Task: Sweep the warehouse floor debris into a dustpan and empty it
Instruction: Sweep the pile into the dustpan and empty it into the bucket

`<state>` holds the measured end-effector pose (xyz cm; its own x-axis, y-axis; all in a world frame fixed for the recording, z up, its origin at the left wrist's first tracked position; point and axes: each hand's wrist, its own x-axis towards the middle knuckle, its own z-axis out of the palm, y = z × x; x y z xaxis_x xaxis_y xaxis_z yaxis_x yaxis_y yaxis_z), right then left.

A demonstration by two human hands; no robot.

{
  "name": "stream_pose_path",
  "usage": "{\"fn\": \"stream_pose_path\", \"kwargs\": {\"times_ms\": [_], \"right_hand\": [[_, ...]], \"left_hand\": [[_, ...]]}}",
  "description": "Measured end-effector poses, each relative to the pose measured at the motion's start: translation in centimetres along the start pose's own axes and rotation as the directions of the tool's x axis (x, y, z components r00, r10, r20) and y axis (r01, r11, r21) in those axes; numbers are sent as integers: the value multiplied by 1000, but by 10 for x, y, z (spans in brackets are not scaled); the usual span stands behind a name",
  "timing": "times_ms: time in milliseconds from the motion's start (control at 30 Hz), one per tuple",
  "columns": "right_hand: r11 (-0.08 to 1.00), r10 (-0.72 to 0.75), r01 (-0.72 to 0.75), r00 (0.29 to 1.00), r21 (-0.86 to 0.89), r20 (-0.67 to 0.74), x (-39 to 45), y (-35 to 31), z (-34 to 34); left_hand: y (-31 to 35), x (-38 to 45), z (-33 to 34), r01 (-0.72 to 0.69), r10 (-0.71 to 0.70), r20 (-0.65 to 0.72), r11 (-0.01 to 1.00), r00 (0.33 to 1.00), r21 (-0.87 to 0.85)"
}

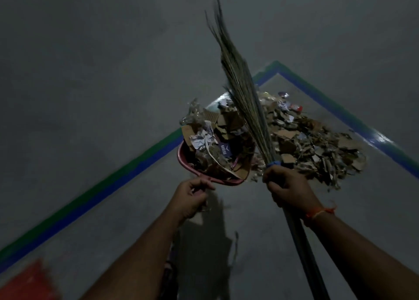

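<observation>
- Head view, dim light. I log the left hand (192,196) at about 7 o'clock of frame centre, fingers curled round the near end of the pink dustpan (212,178), pinching its rim or handle; I cannot tell which.
- Dustpan sits just at 12 o'clock of that hand, heaped with torn cardboard, crumpled paper and a dark printed tag.
- Right hand (288,189) at about 5 o'clock, wrapped tight round the broom (246,100) just below its blue binding band. An orange thread bracelet (319,213) shows on that wrist.
- Broom bristles point away toward 12 o'clock, tips blurred; the handle runs back toward 5 o'clock past the forearm.
- Debris pile (313,143) lies on the grey floor (90,73) at 3 o'clock of the dustpan, touching its open side, with the bristles across the join.
- Green and blue floor stripes (108,181) form a corner at 12 o'clock of the pile; pile and pan lie inside that corner.
- Red floor patch (29,281) at far 8 o'clock.
</observation>
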<state>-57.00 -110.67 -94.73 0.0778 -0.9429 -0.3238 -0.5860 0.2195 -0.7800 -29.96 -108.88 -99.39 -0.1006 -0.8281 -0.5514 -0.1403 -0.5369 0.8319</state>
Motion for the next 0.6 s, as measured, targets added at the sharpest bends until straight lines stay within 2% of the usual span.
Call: {"fn": "stream_pose_path", "kwargs": {"times_ms": [300,600], "right_hand": [[994,-113,110,968,25,223,-89,-101,79],[970,-211,242,883,-22,419,-168,-189,219]], "left_hand": [[-33,-196,-68,18,-42,-232,994,972,-107],[-120,-337,-170,24,-107,-430,981,897,-192]]}}
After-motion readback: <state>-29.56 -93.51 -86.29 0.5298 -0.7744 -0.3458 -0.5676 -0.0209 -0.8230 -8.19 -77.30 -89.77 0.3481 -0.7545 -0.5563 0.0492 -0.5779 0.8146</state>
